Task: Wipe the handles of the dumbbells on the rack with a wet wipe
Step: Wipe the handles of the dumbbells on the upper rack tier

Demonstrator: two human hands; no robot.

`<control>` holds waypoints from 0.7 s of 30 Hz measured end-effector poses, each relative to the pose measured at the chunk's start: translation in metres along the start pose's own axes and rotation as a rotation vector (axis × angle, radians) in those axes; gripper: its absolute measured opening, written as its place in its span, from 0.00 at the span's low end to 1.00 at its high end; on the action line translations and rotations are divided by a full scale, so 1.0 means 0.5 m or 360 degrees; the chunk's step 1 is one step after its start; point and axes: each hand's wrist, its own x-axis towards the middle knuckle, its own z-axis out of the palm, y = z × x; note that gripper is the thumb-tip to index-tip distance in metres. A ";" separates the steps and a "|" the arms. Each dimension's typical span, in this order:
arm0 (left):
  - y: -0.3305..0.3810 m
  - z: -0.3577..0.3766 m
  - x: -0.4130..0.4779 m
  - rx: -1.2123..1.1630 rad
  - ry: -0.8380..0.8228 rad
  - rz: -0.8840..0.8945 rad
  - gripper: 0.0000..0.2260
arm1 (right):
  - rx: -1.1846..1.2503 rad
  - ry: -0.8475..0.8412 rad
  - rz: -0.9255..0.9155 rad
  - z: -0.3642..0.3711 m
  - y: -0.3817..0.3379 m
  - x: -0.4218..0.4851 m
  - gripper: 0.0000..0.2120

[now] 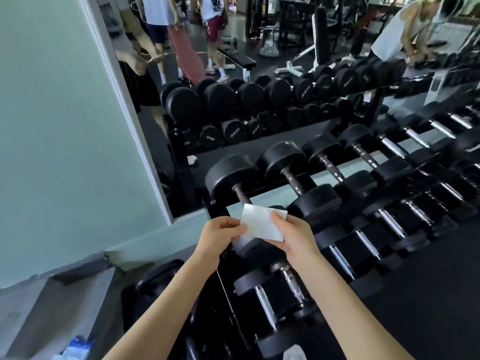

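Nearest to you, at the bottom left, a blue and white packet lies on a grey ledge, well apart from your hands. Your two forearms reach forward from the bottom of the view, and between them the white wet wipe is stretched out flat. Your left hand is curled closed, pinching the wipe's left edge between thumb and fingers. Your right hand pinches the right side, thumb on top of the sheet and fingers tucked beneath. The wipe hangs in the air just above the near end of the rack, not touching any bar. Below your right wrist lies a dumbbell with a shiny chrome handle. Just beyond the wipe sits the leftmost dumbbell of the upper row, and its dark handle runs down until the wipe's top edge hides it. More dumbbells stretch away to the right in rows. Farther off, a wall mirror reflects the dumbbell row and several people standing in the gym.
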 end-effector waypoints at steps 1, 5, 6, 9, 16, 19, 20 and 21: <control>0.004 0.012 0.023 0.0002 0.0026 0.0005 0.05 | -0.0080 0.0024 -0.0046 -0.002 -0.010 0.033 0.07; 0.015 0.055 0.123 -0.0024 0.0217 -0.0002 0.03 | -0.0529 0.0113 -0.0374 -0.006 -0.045 0.175 0.17; 0.018 0.065 0.148 -0.0030 0.0287 -0.0002 0.03 | -0.0669 0.0091 -0.0482 -0.009 -0.054 0.210 0.20; 0.028 0.091 0.214 -0.0060 0.0520 -0.0042 0.02 | -0.1069 0.0019 -0.0757 -0.025 -0.079 0.309 0.22; 0.070 0.155 0.344 0.0153 0.1221 0.0042 0.06 | -0.1597 -0.0309 -0.0855 -0.020 -0.062 0.480 0.19; 0.071 0.159 0.381 0.0435 0.1375 0.0109 0.10 | -0.1667 -0.0401 -0.0739 0.005 -0.032 0.508 0.21; 0.070 0.155 0.392 0.0512 0.1389 0.0130 0.11 | -0.1714 -0.0422 -0.0699 0.016 -0.022 0.515 0.20; 0.068 0.150 0.403 0.0568 0.1382 0.0137 0.13 | -0.1719 -0.0444 -0.0655 0.026 -0.015 0.521 0.20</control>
